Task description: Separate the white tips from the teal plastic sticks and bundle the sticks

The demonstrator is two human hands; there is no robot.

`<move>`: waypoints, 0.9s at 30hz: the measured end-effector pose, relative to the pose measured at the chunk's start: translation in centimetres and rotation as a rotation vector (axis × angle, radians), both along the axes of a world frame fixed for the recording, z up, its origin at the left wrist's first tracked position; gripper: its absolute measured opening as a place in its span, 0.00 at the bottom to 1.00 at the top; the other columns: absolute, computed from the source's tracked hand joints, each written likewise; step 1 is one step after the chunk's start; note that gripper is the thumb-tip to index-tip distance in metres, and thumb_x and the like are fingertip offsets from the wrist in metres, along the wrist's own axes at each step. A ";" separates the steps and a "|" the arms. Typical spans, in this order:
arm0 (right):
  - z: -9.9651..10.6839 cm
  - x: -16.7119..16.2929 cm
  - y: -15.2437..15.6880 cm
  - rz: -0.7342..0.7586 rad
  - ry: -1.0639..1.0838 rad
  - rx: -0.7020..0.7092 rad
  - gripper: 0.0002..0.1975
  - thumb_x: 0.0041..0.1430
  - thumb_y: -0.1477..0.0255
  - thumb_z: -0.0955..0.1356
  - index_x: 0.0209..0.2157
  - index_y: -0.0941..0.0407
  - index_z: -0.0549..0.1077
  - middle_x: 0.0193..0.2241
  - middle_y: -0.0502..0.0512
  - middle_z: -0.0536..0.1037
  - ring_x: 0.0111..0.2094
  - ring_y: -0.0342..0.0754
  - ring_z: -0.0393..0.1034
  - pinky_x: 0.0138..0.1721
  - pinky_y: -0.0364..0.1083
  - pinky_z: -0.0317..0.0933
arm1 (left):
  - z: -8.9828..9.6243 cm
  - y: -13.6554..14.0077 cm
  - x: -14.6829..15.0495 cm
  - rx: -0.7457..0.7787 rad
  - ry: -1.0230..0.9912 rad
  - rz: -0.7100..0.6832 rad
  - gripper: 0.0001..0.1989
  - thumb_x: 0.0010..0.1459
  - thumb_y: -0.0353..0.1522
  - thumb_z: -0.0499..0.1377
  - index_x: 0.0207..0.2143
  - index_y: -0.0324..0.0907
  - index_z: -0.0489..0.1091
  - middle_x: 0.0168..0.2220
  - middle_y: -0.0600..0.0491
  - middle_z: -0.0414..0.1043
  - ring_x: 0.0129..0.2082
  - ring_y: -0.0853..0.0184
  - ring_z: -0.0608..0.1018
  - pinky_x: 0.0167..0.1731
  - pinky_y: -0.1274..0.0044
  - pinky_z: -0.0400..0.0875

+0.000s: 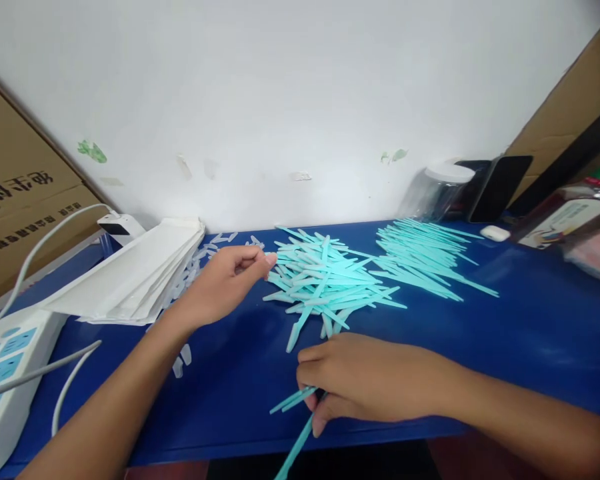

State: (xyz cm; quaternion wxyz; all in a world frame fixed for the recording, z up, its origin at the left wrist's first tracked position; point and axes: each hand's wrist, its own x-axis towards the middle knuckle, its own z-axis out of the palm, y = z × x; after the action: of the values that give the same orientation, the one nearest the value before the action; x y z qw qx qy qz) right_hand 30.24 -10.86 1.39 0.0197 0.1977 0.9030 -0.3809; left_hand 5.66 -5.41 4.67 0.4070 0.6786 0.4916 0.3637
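A heap of turquoise eyebrow razors (pixel 325 273), many with clear caps over the blades, lies on the blue table. At the heap's left edge is my left hand (pixel 230 277), its thumb and fingers pinched together; whatever they hold, if anything, is too small to make out. My right hand (pixel 360 377) is closed around a few turquoise eyebrow razors (pixel 297 443) near the table's front edge, their thin ends poking out to the left and down. Loose clear blade caps (pixel 183 360) are scattered beside and behind my left forearm.
A second, neater pile of razors (pixel 425 257) lies to the right. White paper sleeves (pixel 135 273) and a power strip (pixel 15 373) with cables are on the left. A lidded clear jar (pixel 440 190), a phone (pixel 500 187) and a labelled bottle (pixel 565 213) stand back right.
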 end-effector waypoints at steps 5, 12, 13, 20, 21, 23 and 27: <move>1.9 2.5 2.1 -0.328 0.225 -0.026 0.14 0.72 0.57 0.71 0.39 0.54 0.75 0.38 0.53 0.80 0.37 0.48 0.73 0.36 0.45 0.62 | -1.8 0.4 1.1 -0.353 -0.394 -0.020 0.32 0.70 0.56 0.46 0.27 0.43 0.71 0.12 0.62 0.46 0.11 0.73 0.47 0.14 0.79 0.43; 3.0 5.0 4.8 -0.667 0.464 -0.042 0.16 0.66 0.55 0.75 0.37 0.53 0.77 0.28 0.49 0.76 0.30 0.48 0.73 0.33 0.45 0.67 | -2.6 -0.5 2.1 -0.390 -0.394 -0.160 0.47 0.60 0.71 0.33 0.39 0.43 0.72 0.13 0.63 0.49 0.12 0.73 0.46 0.14 0.79 0.42; 2.8 5.1 4.9 -0.664 0.466 -0.055 0.16 0.65 0.55 0.75 0.37 0.54 0.79 0.27 0.50 0.76 0.30 0.48 0.72 0.32 0.45 0.67 | -2.7 -0.6 2.2 -0.388 -0.375 -0.166 0.49 0.59 0.72 0.32 0.41 0.43 0.72 0.14 0.63 0.49 0.12 0.72 0.46 0.14 0.79 0.42; 2.1 5.1 4.9 -0.615 0.417 -0.044 0.17 0.65 0.56 0.76 0.34 0.56 0.83 0.22 0.47 0.69 0.24 0.43 0.58 0.25 0.44 0.54 | -3.4 -1.3 1.9 -0.112 -0.178 -0.115 0.54 0.51 0.75 0.35 0.55 0.47 0.71 0.18 0.62 0.49 0.18 0.69 0.51 0.18 0.77 0.45; 2.1 5.1 4.9 -0.619 0.419 -0.035 0.17 0.64 0.56 0.76 0.34 0.56 0.83 0.22 0.46 0.69 0.24 0.42 0.58 0.26 0.44 0.53 | -3.4 -1.4 1.9 -0.112 -0.175 -0.118 0.54 0.51 0.75 0.34 0.56 0.47 0.71 0.19 0.61 0.49 0.18 0.68 0.52 0.19 0.76 0.45; 2.0 5.1 4.9 -0.625 0.431 -0.022 0.17 0.64 0.55 0.77 0.33 0.56 0.83 0.23 0.47 0.69 0.25 0.43 0.58 0.27 0.44 0.53 | -3.3 -1.5 1.9 -0.148 -0.191 -0.125 0.55 0.51 0.74 0.31 0.57 0.48 0.70 0.20 0.61 0.50 0.18 0.68 0.53 0.19 0.76 0.45; 2.1 5.0 4.9 -0.624 0.421 -0.014 0.18 0.64 0.55 0.76 0.34 0.56 0.83 0.23 0.47 0.70 0.25 0.43 0.59 0.26 0.45 0.52 | -3.5 -1.1 2.0 -0.208 -0.213 -0.110 0.56 0.51 0.74 0.28 0.55 0.47 0.71 0.19 0.61 0.50 0.17 0.68 0.53 0.19 0.77 0.47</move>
State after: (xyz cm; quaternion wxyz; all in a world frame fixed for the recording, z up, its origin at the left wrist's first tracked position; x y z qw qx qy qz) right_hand 35.28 -6.00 3.45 -0.2820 0.3806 0.7809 -0.4072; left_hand 7.65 -6.48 1.13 0.5440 0.6163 0.4427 0.3580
